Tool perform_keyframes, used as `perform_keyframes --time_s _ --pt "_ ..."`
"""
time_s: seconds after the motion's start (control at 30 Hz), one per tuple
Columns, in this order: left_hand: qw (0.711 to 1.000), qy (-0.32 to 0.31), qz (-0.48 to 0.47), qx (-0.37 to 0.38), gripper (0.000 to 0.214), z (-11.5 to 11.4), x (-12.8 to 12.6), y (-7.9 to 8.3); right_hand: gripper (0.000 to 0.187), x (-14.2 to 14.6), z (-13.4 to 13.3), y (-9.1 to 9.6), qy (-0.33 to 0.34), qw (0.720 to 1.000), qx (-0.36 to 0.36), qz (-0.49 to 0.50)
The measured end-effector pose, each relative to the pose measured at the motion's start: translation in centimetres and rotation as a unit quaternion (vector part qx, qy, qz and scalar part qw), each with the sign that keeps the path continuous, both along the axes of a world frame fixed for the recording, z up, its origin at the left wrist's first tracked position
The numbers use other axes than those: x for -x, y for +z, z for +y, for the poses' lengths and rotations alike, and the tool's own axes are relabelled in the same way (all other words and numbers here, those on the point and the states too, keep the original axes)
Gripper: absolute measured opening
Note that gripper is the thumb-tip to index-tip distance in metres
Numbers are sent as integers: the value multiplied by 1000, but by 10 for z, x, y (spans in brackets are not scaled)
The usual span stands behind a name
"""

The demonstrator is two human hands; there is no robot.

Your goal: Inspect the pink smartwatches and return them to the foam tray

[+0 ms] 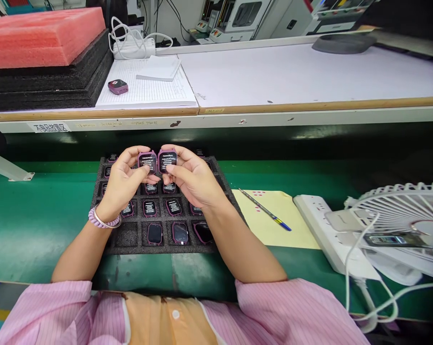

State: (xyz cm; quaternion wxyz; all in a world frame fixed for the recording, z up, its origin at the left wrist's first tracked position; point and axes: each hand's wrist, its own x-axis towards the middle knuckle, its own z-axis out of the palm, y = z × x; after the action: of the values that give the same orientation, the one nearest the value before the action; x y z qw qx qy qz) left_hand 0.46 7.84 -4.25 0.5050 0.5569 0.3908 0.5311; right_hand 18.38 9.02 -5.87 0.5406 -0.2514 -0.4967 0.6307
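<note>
Two purple-cased smartwatch bodies are being held up side by side above the black foam tray (130, 242), screens lit and facing the wearer. The left hand (125, 179) is closed around the left watch body (147, 162), pinched at its edges between thumb and fingers; the right hand (191, 179) is closed in the same way around the right watch body (167, 160). The two cases are being kept just beside each other, nearly touching, between the two grips.

Directly beneath the grips, more watch bodies are being stored in the tray's pockets, some lit, some dark, with an open pocket at the near left corner. To the right of the grips a pen (265, 210) is lying on yellow paper (295, 230).

By the look of it, the screens are being checked as a pair. The next move is judged to call for a steady edge hold and a clean lowering into matching pockets below.
</note>
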Motion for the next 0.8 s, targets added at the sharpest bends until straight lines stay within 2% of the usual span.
perform_keyframes --time_s 0.57,0.8 --pt "1000 -9 -4 -18 50 -3 1 -1 55 0 -3 3 -8 1000 -1 -26" --pt "1000 5 -21 22 36 -4 0 1 42 3 1 -1 -11 1000 19 14"
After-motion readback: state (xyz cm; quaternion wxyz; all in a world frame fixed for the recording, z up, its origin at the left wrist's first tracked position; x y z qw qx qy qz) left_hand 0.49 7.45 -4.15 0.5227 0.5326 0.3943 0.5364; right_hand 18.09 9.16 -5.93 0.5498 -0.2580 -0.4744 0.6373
